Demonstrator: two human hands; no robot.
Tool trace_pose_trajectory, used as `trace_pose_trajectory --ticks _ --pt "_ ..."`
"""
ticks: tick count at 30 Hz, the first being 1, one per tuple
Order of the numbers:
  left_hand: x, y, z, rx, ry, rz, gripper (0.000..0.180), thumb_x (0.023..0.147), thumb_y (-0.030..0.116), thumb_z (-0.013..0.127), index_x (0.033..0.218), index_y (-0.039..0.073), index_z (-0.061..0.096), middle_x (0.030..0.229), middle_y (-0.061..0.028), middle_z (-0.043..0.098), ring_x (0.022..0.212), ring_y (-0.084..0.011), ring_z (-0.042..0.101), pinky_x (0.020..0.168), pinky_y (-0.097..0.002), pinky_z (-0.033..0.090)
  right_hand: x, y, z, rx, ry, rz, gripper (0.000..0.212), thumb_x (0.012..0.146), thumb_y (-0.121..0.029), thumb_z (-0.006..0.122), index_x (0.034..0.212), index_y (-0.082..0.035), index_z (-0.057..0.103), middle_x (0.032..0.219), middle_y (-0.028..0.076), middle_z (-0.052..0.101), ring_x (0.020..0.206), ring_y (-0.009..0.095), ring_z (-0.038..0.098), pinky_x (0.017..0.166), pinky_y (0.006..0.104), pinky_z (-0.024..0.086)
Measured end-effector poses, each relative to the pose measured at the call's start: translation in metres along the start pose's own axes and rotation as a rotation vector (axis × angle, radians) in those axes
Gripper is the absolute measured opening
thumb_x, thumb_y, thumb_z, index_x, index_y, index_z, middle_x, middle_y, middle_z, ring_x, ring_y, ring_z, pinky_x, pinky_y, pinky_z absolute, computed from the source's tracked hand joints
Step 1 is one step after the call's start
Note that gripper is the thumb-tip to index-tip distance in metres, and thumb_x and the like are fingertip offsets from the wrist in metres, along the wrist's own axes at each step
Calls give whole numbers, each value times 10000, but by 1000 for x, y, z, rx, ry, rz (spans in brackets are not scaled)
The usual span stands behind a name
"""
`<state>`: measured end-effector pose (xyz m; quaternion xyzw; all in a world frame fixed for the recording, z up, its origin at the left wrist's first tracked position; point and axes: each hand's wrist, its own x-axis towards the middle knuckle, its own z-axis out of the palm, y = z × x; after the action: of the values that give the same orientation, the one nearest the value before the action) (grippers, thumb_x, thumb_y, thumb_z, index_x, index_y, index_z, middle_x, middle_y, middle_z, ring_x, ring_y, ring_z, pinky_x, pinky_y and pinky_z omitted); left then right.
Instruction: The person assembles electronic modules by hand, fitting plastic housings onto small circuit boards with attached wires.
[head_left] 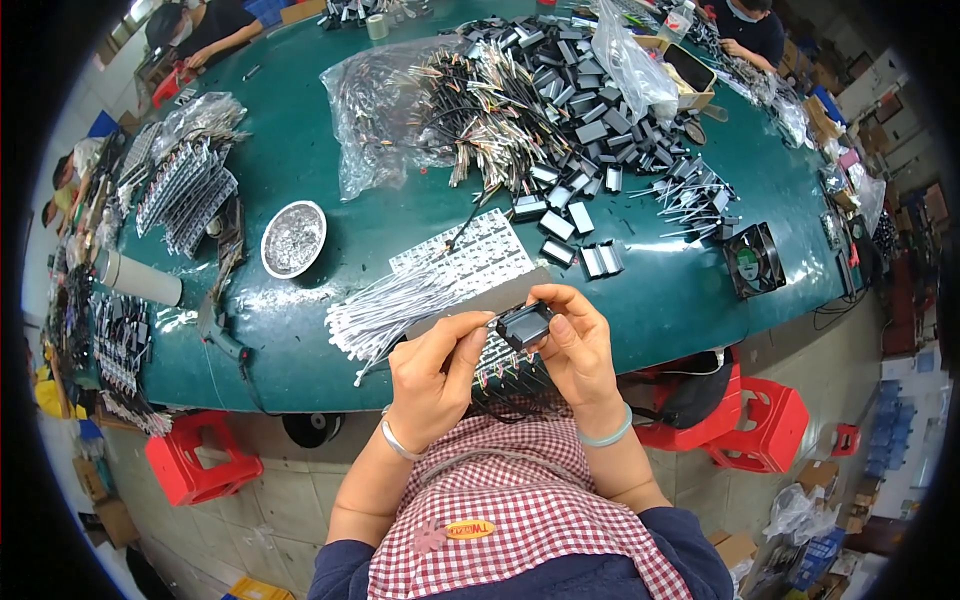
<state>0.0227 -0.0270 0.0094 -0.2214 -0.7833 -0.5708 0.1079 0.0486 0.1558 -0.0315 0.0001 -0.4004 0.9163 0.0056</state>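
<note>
In front of my apron, a small black rectangular plastic housing (525,326) is held above the table's near edge, its open side facing up. My right hand (580,352) grips it by its right end between thumb and fingers. Thumb and forefinger of my left hand (432,378) are pinched together at the housing's left end; what sits between them is too small to make out. Just beyond my left hand lies a bundle of white cables (385,308) with pale tips. Under and behind it is a sheet of small white circuit boards (470,252).
Black housings (600,110) are heaped at the far middle, beside many loose wires (490,110) and a clear plastic bag (365,120). A white bowl (294,240) and a soldering iron (222,335) lie left. A black fan (753,260) stands right. Co-workers sit across the green table (290,350).
</note>
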Motion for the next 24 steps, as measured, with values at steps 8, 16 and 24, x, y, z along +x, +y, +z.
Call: trace_pose_trajectory --ticks 8,16,24 --pt "-1 3 0 57 -31 42 124 902 -7 662 1016 -12 710 787 -95 711 574 -101 599 518 -229 431 -1 -1 -1 -18 -9 -65 389 935 -111 688 1267 38 552 1171 98 576 987 151 622 823 295 560" --pt "2 7 -6 92 -42 15 135 864 -29 665 986 -14 722 812 -139 724 623 -179 688 559 -270 507 0 3 1 -176 13 -236 378 871 -48 736 1202 55 587 1220 112 558 1130 198 557 1005 321 433" --pt "-3 1 -12 33 -109 -54 118 902 60 641 997 7 685 733 -129 682 552 -217 656 514 -321 493 -7 -13 1 -691 -70 -479 355 825 7 757 1148 36 611 1163 116 548 1045 186 582 882 279 492"
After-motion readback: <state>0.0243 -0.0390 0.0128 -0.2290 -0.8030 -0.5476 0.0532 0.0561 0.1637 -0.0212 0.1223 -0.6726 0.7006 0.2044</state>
